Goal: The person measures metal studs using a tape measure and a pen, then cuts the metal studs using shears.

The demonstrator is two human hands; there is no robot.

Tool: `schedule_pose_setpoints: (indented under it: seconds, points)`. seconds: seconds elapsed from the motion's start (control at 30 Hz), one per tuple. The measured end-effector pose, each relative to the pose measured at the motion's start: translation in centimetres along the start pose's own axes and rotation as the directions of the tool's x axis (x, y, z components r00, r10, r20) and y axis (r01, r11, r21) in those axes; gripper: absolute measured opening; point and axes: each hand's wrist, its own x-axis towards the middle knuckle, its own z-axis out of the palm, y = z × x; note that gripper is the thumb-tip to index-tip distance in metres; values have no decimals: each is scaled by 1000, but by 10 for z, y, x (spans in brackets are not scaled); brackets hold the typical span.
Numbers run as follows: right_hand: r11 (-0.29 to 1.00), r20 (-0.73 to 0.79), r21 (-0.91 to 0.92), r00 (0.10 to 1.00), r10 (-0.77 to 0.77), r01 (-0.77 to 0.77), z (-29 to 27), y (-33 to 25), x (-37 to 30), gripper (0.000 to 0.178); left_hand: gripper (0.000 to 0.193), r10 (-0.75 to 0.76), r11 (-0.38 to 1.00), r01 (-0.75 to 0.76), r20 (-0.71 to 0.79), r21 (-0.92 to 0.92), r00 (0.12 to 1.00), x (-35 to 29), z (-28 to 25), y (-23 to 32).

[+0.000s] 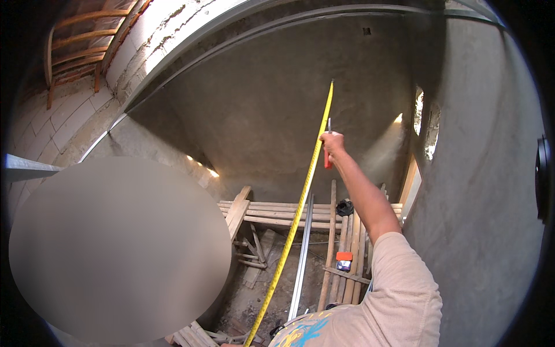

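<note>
My right arm reaches up and forward in a tan short sleeve. My right hand (332, 141) is closed around a red-handled tool (328, 159), whose slim metal tip points upward; its exact kind I cannot make out. Beside that hand, at the fingers, runs a long yellow tape measure blade (298, 211). The blade rises from the lower edge to the grey plastered wall (272, 110), its far end at or near the wall's surface. At the bottom edge near the blade, a sliver of skin (232, 345) may be my left hand; its fingers are hidden.
Below lie wooden poles (277, 215), boards (237, 211) and a long metal profile (302, 260). An orange-lidded container (344, 260) and a black object (344, 207) rest on the poles. A metal track (243, 32) curves overhead. A blurred oval covers the lower left.
</note>
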Motion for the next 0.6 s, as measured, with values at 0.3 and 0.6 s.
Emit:
schedule_pose_setpoints:
  seconds: [0.3,0.6]
  points:
    - [999,225,45,974,20,-31,48,10,-84,17,28,80,983,-93,-87,-161,993,55,34,142]
    - [998,260,-40,965,-32,44,82,-16,-136,14,37,211,934,-257,-198,-246,957,133,64,215]
